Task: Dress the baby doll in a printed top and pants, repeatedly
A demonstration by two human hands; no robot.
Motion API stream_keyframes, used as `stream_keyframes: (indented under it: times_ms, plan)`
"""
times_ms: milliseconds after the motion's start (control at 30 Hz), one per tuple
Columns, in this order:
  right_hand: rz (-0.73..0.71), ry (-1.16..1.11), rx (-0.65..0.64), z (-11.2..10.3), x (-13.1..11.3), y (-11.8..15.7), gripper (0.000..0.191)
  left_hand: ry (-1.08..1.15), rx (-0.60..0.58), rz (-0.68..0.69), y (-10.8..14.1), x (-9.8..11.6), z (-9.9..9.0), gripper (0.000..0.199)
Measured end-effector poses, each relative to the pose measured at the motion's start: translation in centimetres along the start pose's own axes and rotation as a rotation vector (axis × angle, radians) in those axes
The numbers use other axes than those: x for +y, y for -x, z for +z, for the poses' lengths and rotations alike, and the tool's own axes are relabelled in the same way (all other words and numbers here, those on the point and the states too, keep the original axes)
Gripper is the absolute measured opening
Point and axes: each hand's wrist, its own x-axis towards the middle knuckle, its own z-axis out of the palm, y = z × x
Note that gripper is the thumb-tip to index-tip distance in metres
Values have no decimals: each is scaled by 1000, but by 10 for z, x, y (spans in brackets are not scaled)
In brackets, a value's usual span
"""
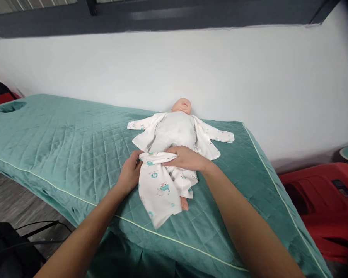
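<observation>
A baby doll (182,105) lies on its back on a green quilted bed, head toward the wall. Its white printed jacket (222,136) is spread open, sleeves out to both sides, over a plain pale torso (175,129). At the doll's lower body, white baby trousers (159,185) with teal prints hang toward me. My left hand (131,172) pinches the left end of their waistband, and my right hand (187,157) grips the band's other end. One trouser leg lies loose and flat; a doll foot (184,203) shows below the other. The other foot is hidden.
The green quilted cover (75,143) stretches far to the left, with a face hole (12,106) near its end. A white wall (133,69) rises behind. Red plastic furniture (327,200) stands at the right, and a black object with cables (14,247) at lower left.
</observation>
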Motion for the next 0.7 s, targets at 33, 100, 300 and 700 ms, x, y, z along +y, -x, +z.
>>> stream_keyframes:
  times_ms: [33,100,300,700]
  plan:
    - [-6,-15,9,0,1,0,31,-9,-6,38,-10,-1,2,20]
    - [-14,-28,35,0,4,0,31,-32,-4,132,-28,-1,6,22]
    - [16,-72,162,-3,15,-2,33,-179,15,399,-73,-3,20,27]
    - [82,-362,304,-4,11,0,38,-366,29,441,-90,-5,29,28]
